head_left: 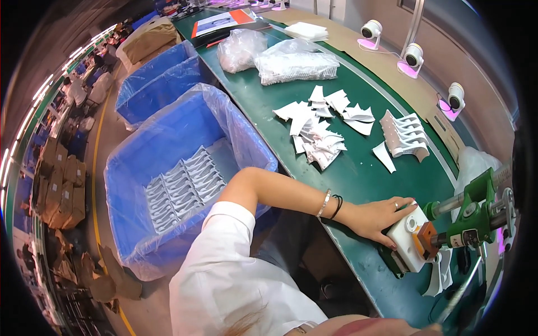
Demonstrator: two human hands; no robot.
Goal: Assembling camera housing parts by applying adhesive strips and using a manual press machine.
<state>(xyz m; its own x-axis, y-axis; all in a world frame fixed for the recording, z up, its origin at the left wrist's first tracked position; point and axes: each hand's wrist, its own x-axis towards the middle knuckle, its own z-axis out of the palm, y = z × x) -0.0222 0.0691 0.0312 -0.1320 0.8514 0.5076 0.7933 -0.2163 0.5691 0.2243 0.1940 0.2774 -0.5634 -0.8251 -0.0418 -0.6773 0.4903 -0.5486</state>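
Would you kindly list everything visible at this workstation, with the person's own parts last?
Bench: one, green, right of centre.
Bins: two, blue, plastic-lined, left of bench; the nearer holds stacked white pieces.
Paper pieces: a scattered pile, white, mid-bench.
Stacked white pieces: one stack, right of the pile.
Plastic bags: two, clear, far end of bench.
Small cameras: three, white, along the right ledge.
Press tool: one, green, right edge.
White block: one, under the press.
Left hand: resting on the block.
Right hand: unseen.

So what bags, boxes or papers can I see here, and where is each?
Clear plastic bags: two, far end of green table, crumpled, whitish contents.
Blue bins: left of table, lined with clear plastic.
Cardboard boxes: stacked on floor far left, brown.
Orange-and-white sheet: table's far end, flat.
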